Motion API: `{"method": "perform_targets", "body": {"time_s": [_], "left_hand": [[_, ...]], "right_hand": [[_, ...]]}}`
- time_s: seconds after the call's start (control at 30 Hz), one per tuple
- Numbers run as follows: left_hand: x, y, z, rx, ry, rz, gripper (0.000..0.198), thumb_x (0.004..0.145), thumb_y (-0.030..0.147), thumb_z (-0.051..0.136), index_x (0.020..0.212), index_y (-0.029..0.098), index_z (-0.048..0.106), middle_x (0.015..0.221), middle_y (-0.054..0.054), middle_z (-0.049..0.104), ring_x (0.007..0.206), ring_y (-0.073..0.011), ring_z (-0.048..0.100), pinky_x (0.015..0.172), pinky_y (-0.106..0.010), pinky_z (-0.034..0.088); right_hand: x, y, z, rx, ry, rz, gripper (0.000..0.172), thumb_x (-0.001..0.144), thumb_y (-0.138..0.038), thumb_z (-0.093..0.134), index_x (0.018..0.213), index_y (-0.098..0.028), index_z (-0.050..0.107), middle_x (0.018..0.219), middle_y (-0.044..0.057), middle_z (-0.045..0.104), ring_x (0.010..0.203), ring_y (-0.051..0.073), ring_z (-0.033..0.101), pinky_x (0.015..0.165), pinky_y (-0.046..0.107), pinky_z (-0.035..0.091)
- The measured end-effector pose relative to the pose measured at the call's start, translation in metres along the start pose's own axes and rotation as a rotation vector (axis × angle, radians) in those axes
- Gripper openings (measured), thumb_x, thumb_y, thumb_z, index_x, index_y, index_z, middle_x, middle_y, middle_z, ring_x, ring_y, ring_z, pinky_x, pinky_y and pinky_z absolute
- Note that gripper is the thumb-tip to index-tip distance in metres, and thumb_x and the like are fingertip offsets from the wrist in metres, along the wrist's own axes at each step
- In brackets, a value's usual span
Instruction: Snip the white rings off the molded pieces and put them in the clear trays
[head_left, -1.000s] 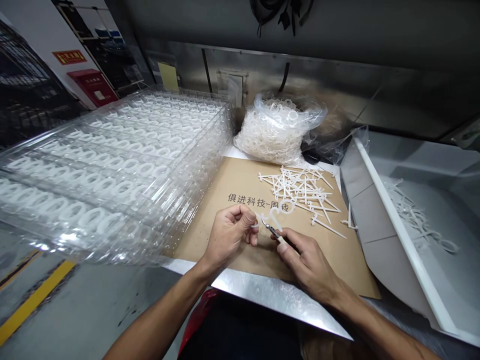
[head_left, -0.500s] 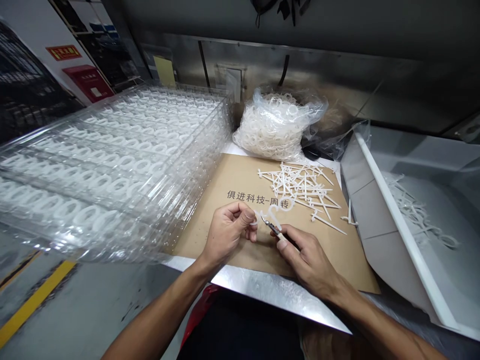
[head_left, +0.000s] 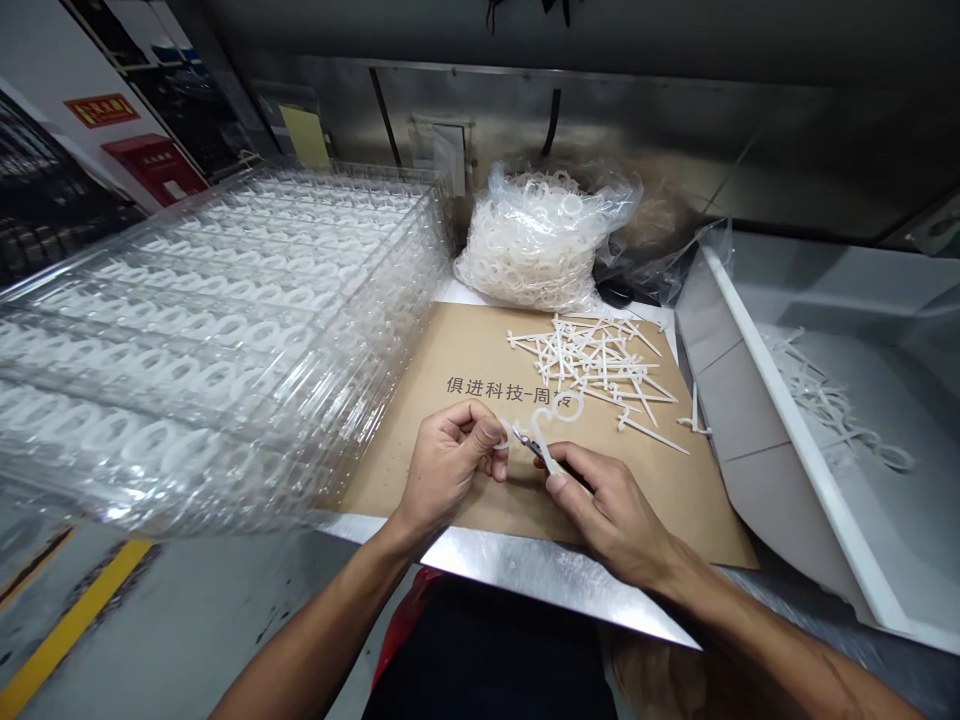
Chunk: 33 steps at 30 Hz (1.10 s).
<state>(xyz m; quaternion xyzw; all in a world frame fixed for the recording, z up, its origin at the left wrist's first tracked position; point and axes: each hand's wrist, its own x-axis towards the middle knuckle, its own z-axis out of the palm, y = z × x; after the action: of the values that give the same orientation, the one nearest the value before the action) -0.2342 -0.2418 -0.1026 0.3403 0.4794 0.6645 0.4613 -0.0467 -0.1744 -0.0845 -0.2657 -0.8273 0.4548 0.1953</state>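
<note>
Very little has changed in the last second: the 2 hands and their work hold almost the same pose, and mainly the head-worn view has drifted slightly. The left hand [head_left: 448, 465] and right hand [head_left: 616, 510] are close together but not touching, just above a brown cardboard sheet [head_left: 420, 470] printed with dark Chinese characters. Between them is a white plastic hook-shaped piece [head_left: 551, 412], with a curled, ring-like end lying over the printing. The left hand pinches one end between thumb and forefinger, and the piece's stem reaches towards the right thumb. The right hand grips a slim metal-tipped hand tool [head_left: 534, 448], perhaps a small cutter, with its tip right beside the pinched end; whether they touch is hard to tell.

Just beyond the hands, a loose pile of white plastic T-ended sticks [head_left: 592, 365] lies on the cardboard. Behind it sits a clear plastic bag of white plastic rings [head_left: 532, 245]. To the left rises a stack of clear plastic trays [head_left: 225, 330] holding rows of white ring shapes. To the right, a grey bin with a white rim [head_left: 787, 411] holds more white plastic pieces. The cardboard rests on a steel bench [head_left: 540, 575], and a yellow floor stripe [head_left: 75, 620] shows below at the left.
</note>
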Motion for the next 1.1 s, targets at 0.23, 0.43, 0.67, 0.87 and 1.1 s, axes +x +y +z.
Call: {"method": "perform_targets", "body": {"time_s": [0.23,0.43,0.67,0.87,1.1], "left_hand": [[-0.007,0.001,-0.006,0.063,-0.006,0.048,0.028,0.090,0.044,0.069,0.093,0.017,0.062,0.076,-0.001,0.063,0.057,-0.0101,0.060,0.057,-0.022,0.047],[-0.016,0.000,-0.006,0.363,0.062,0.224,0.042,0.080,0.022,0.078,0.120,0.021,0.064,0.099,-0.006,0.066,0.088,-0.0175,0.065,0.077,-0.026,0.054],[-0.017,-0.004,-0.006,0.445,0.095,0.386,0.034,0.082,0.015,0.074,0.114,0.023,0.071,0.091,-0.004,0.066,0.086,-0.0179,0.064,0.077,-0.028,0.053],[-0.019,-0.007,-0.008,0.454,0.110,0.388,0.034,0.082,0.015,0.074,0.115,0.024,0.071,0.091,-0.004,0.066,0.085,-0.0177,0.064,0.076,-0.028,0.054],[-0.020,-0.008,-0.008,0.501,0.096,0.397,0.035,0.084,0.014,0.073,0.117,0.024,0.070,0.092,-0.003,0.065,0.087,-0.0170,0.064,0.079,-0.028,0.054]], "right_hand": [[-0.002,-0.002,0.000,0.043,-0.025,0.019,0.026,0.102,-0.033,0.041,0.088,-0.019,0.058,0.078,0.002,0.061,0.069,0.016,0.056,0.063,0.028,0.041],[-0.003,0.000,0.000,0.150,-0.058,0.063,0.034,0.105,-0.041,0.038,0.083,-0.020,0.054,0.074,0.002,0.058,0.066,0.015,0.053,0.056,0.027,0.038],[-0.006,0.000,0.003,0.235,-0.089,0.125,0.039,0.105,-0.048,0.038,0.084,-0.020,0.055,0.075,0.001,0.054,0.066,0.014,0.051,0.058,0.027,0.043],[-0.007,0.000,0.003,0.271,-0.114,0.152,0.039,0.105,-0.050,0.037,0.091,-0.021,0.057,0.080,0.001,0.055,0.069,0.015,0.051,0.062,0.028,0.044],[-0.007,-0.001,0.004,0.250,-0.117,0.152,0.038,0.106,-0.049,0.037,0.087,-0.021,0.055,0.078,0.000,0.055,0.068,0.015,0.052,0.062,0.028,0.043]]}}
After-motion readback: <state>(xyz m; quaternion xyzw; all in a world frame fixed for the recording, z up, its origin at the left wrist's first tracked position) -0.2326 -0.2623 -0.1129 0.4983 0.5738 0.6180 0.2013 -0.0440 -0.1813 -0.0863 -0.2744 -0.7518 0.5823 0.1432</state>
